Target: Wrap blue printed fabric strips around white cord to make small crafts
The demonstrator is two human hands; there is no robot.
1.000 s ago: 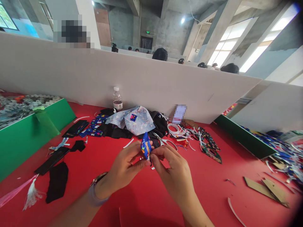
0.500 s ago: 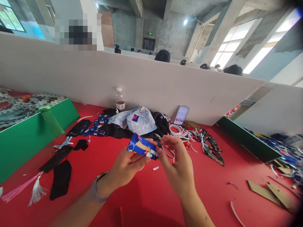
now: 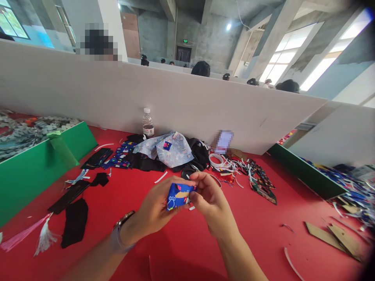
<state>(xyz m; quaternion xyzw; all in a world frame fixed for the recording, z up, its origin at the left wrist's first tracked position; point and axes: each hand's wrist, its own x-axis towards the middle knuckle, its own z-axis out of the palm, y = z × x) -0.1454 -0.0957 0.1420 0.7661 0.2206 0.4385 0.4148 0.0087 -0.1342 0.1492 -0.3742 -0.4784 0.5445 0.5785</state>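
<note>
A small blue printed fabric piece (image 3: 177, 195) is pinched between both my hands above the red table (image 3: 263, 234). My left hand (image 3: 156, 208), with a watch on its wrist, wraps its fingers around the left side of the piece. On the right end, my right hand (image 3: 209, 203) grips it with thumb and fingertips. Both hands are closed on it.
A heap of pale and dark fabric (image 3: 166, 152) and a water bottle (image 3: 148, 123) sit by the white partition (image 3: 88, 97). White strips and tape rolls (image 3: 231, 166) lie to the right, black pieces (image 3: 74, 218) and a pink tassel (image 3: 26, 234) to the left, cardboard scraps (image 3: 334, 234) far right.
The blue piece was held edge-up, then spread flat between the hands; now it sits lower and more bunched, with both hands drawn closer together.
</note>
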